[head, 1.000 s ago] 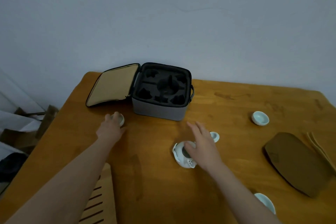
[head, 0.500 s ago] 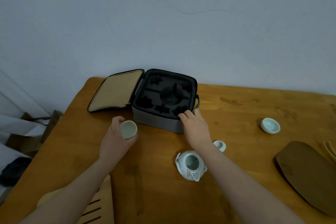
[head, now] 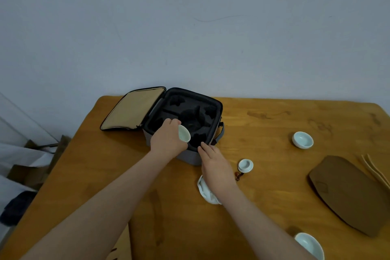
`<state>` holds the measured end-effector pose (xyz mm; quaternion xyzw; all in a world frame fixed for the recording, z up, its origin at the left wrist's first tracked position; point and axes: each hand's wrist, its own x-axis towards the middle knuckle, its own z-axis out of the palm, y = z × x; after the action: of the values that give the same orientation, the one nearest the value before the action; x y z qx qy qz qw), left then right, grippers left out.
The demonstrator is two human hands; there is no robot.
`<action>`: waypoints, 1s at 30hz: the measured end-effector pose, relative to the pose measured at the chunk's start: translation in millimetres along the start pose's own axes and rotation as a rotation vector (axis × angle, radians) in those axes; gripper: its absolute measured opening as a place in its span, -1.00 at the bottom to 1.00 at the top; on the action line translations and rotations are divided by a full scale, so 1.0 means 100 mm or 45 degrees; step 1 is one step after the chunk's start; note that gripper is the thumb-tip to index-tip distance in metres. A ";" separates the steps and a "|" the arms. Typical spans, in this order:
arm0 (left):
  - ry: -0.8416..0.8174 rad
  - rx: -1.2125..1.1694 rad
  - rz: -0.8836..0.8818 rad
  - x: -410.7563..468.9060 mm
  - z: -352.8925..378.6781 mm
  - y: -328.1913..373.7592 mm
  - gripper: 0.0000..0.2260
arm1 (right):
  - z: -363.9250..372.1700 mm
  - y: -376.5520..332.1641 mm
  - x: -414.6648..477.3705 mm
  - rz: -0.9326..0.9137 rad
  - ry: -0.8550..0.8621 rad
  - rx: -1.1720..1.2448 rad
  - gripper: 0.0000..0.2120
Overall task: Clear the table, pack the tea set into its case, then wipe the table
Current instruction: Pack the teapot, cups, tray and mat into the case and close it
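The grey tea-set case point(head: 190, 157) stands open on the wooden table point(head: 263, 124), its tan-lined lid point(head: 133, 108) folded out to the left and black foam slots inside. My left hand point(head: 166, 140) holds a pale celadon cup point(head: 184, 133) tilted on its side over the case's front slots. My right hand point(head: 215, 163) rests with straight fingers on the case's front right corner. The white teapot point(head: 205, 193) sits partly hidden under my right wrist. Its lid point(head: 245, 165) lies just to the right.
Another cup point(head: 302, 139) stands at the right, and a third cup point(head: 310, 246) sits near the front edge. A brown mat point(head: 350, 193) and thin tongs point(head: 374, 170) lie at far right. A slatted bamboo tray point(head: 120, 247) shows at the bottom left.
My left hand picked a cup off the table and carried it right, over the open case. My right hand left the teapot and went to the case's front corner.
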<state>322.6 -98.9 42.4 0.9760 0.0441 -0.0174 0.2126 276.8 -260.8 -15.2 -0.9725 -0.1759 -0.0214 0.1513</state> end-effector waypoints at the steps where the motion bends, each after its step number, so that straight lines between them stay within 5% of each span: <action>1: -0.036 0.050 -0.049 0.06 -0.01 0.03 -0.41 | -0.02 0.00 -0.02 0.028 -0.013 0.006 -0.37; 8: -0.166 0.319 -0.306 0.51 -0.37 -0.28 -0.70 | -0.18 0.02 0.00 0.001 -0.118 0.037 -0.42; 12: -0.159 0.429 -0.212 0.63 -0.37 -0.40 -0.82 | -0.18 0.03 0.01 -0.001 -0.113 0.082 -0.43; 18: -0.102 0.499 -0.026 0.66 -0.11 -0.42 -0.67 | -0.17 0.04 0.06 0.014 -0.111 0.121 -0.50; 23: 0.175 0.433 0.039 0.42 -0.05 -0.56 -0.93 | -0.21 0.05 0.10 0.015 -0.131 0.120 -0.52; 30: 0.065 0.677 0.028 0.29 -0.07 -0.42 -0.72 | -0.22 0.04 0.09 0.029 -0.156 0.106 -0.50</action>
<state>347.6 -55.8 30.0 0.9981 0.0328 -0.0016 -0.0522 286.9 -268.2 5.1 -0.9667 -0.1746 0.0472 0.1808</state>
